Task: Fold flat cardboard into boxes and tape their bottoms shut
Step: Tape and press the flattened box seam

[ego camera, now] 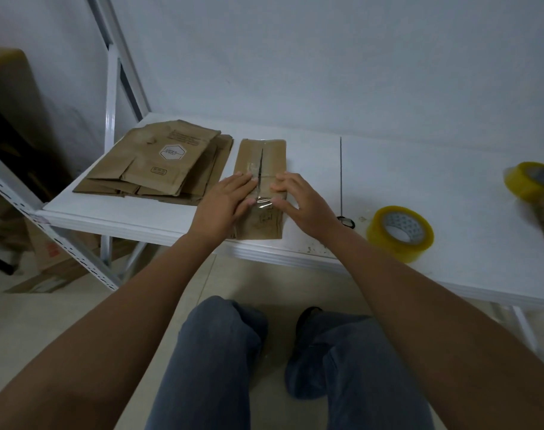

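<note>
Box (259, 187): at table (388, 169) front edge, taped seam up. Left hand (224, 201), right hand (301, 203): fingers flat, pressing tape (262, 202). Flat cardboard (159, 164): back-left corner. Tape roll (400, 232): front edge, right.

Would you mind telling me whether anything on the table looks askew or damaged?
The box under both hands still shows a dark gap between its flaps beyond the clear tape, so the seam is only partly covered. The flat cardboard stack is fanned unevenly. Nothing looks torn or spilled.
</note>
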Available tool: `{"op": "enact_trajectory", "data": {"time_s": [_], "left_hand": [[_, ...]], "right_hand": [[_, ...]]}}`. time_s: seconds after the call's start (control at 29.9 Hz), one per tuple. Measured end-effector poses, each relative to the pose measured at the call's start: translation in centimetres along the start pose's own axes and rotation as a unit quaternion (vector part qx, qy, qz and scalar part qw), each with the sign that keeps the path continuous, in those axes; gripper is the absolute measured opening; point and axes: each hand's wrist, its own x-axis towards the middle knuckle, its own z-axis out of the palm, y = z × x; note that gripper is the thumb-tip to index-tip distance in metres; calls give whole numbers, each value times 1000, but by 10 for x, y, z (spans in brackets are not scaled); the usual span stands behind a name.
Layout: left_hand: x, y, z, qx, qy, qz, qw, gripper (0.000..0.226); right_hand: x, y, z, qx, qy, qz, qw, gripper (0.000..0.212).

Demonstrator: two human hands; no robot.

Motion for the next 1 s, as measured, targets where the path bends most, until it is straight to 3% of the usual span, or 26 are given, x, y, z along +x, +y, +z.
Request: {"op": "enact_trajectory", "data": {"time_s": [0.17, 0.37, 0.47, 0.6, 0.7, 0.87, 1.0], "left_hand": [[0, 2, -3, 11, -10, -2, 1000, 54], [2, -6, 0, 31, 7, 17, 999, 50], [2, -7, 4, 26, 18, 19, 999, 51], [-1, 1, 12, 5, 44, -22, 999, 51], [-2, 7, 15, -16, 76, -45, 996, 43], [-5, 22, 19, -139, 103, -143, 975, 46], [-9, 29, 10, -256, 78, -168, 949, 40]], "right_hand": [[1, 8, 4, -59, 23, -48, 997, 32], [2, 20, 9, -98, 41, -88, 990, 34], [1, 22, 10, -85, 25, -80, 993, 43], [3, 7, 18, -19, 65, -28, 997, 49], [6, 4, 18, -67, 80, -44, 994, 46], [5, 7, 2, -159, -17, -63, 985, 51], [1, -17, 0, -16, -10, 28, 999, 29]]}}
